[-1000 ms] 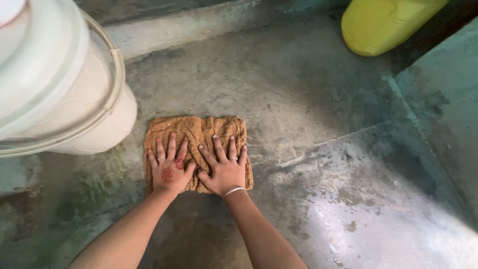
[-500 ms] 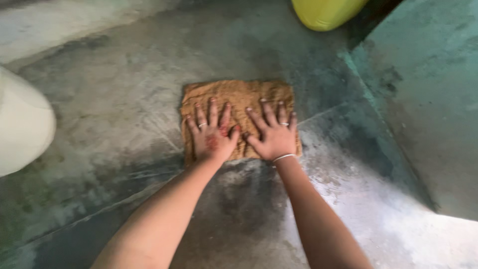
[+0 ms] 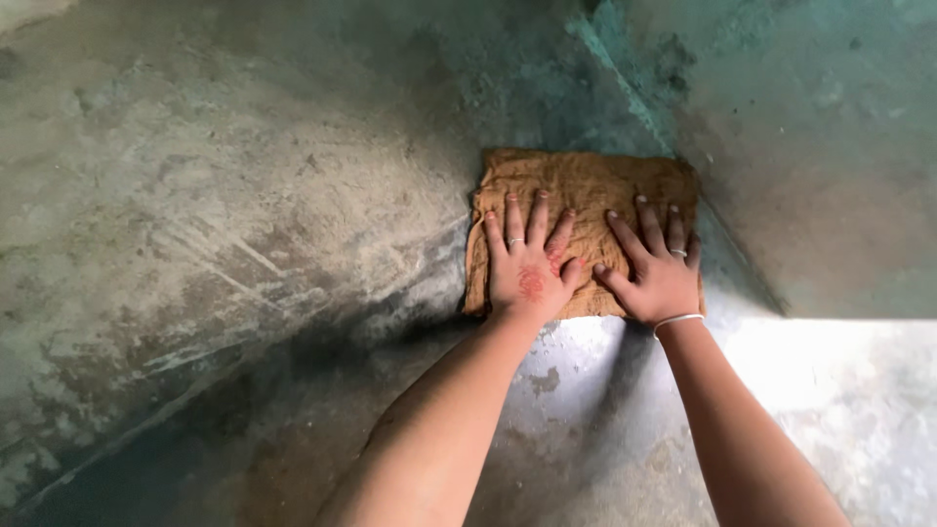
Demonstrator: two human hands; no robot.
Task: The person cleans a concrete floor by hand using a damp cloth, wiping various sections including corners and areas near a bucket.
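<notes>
My left hand (image 3: 527, 268) lies flat, palm down, on a brown cloth (image 3: 584, 185), fingers spread wide and pointing away from me. It grips nothing; it only presses the fabric to the floor. There is a reddish henna mark on its back and a thin ring on one finger. My right hand (image 3: 659, 273) lies just beside it in the same way, flat and splayed, with a ring on one finger and a thin silver bangle (image 3: 677, 320) at the wrist. The two thumbs reach toward each other and nearly touch over the middle of the cloth.

The cloth is a coarse, wrinkled rag of mustard-brown weave, folded or laid into a rough rectangle. Its far half shows bare beyond my fingertips; its near edge sits under the heels of my palms. It lies on the concrete floor (image 3: 244, 224), with its right edge close against the foot of a greenish wall (image 3: 830, 146) that rises on the right.

Both my forearms stretch forward from the lower edge of the view, bare, almost straight, and converging on the cloth.

The floor around is grey, stained and scuffed, with darker damp-looking patches near my left arm and a bright patch of light on the right.
</notes>
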